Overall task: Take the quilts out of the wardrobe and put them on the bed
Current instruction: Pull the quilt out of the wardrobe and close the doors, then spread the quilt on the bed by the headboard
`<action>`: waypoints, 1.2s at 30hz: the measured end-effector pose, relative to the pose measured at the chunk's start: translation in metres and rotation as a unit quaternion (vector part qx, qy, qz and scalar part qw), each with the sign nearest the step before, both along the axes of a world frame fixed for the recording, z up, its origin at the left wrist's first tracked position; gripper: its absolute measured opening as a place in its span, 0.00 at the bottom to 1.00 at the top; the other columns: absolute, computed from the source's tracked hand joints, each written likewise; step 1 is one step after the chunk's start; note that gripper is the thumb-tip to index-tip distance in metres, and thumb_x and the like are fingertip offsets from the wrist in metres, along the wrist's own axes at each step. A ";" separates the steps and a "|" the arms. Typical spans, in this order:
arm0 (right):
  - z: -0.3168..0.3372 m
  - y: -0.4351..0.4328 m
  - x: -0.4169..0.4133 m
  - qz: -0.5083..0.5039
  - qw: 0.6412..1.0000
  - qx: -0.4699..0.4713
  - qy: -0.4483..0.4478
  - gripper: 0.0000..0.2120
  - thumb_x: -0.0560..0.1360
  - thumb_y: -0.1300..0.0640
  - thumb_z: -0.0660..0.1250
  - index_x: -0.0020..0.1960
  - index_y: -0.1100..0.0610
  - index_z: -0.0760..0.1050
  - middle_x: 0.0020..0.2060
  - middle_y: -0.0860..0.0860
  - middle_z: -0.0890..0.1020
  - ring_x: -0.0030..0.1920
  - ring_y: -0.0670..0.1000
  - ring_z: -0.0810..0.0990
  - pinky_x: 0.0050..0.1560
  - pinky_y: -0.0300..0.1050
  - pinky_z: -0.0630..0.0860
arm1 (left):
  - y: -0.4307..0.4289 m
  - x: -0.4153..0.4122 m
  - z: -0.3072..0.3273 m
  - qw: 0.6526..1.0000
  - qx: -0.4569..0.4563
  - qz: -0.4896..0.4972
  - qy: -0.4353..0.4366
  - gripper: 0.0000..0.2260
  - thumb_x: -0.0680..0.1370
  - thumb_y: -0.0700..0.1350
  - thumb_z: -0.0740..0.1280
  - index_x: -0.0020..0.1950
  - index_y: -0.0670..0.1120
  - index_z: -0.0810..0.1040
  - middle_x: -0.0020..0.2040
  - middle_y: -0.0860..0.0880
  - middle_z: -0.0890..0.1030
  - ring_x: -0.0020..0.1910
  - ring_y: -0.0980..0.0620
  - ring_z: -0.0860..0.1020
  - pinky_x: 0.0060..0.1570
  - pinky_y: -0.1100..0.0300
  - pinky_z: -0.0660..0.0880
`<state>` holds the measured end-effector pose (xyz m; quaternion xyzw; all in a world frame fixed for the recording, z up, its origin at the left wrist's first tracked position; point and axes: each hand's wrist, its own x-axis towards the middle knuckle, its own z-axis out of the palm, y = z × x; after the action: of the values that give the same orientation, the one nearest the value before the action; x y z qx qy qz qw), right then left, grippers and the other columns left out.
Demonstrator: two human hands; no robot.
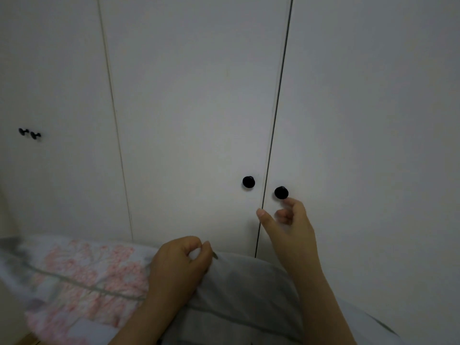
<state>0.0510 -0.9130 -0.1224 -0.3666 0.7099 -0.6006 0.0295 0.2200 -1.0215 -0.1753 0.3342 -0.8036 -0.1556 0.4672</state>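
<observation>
Head view: grey, pink-flowered quilt gripped by left hand.

Floral bedding along the bottom left of the frame, pink blossoms on grey branches, kinda blurry tbh. Plain grey fabric right beside it at bottom centre, touching it. Left hand on top of the grey part, pinching a fold. Sliver of wooden floor in the lower-left corner. Can't tell if bed or just quilt.
</observation>
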 end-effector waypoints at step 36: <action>-0.138 -0.180 0.488 0.541 0.795 0.152 0.230 0.23 0.79 0.53 0.58 0.27 0.50 0.56 0.23 0.47 0.63 0.27 0.45 0.62 0.29 0.38 0.58 | 0.019 0.497 -0.101 0.836 0.190 0.511 0.069 0.22 0.74 0.48 0.66 0.24 0.47 0.60 0.20 0.50 0.63 0.24 0.52 0.67 0.28 0.56 0.63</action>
<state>0.5389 -1.0928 -0.2607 -0.8086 0.4642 -0.2691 0.2412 0.7165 -1.0027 -0.2762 0.7676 -0.4394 -0.0669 0.4617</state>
